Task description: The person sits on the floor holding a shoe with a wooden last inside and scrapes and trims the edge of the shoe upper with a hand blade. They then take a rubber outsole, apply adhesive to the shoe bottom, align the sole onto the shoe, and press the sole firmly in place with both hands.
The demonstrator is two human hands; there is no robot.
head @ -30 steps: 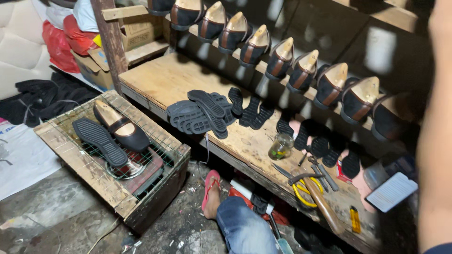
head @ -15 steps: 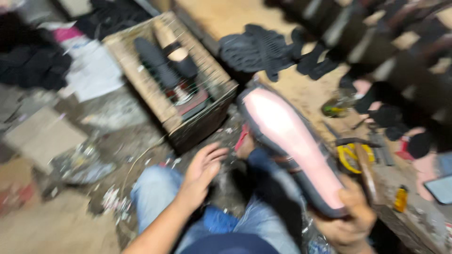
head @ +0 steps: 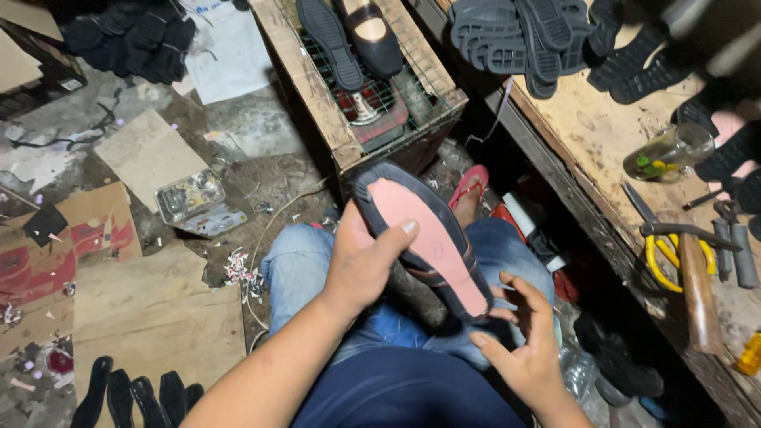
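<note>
Left hand (head: 361, 265) grasping shoe (head: 424, 238), pink sole up; right hand (head: 527, 353) released, fingertips at heel. Inspection step; next needs firm 2-hand hold.

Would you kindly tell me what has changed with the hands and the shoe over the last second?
The left hand left the knee and gripped the shoe, pink sole up; the right hand let go and opened beneath it. The wooden crate stayed put.

Shoemaking workshop: rubber soles (head: 515, 36) piled on wooden tabletop (head: 602, 131), pliers (head: 670, 246), hammer (head: 697, 293), scrap-littered floor (head: 158, 261).
</note>
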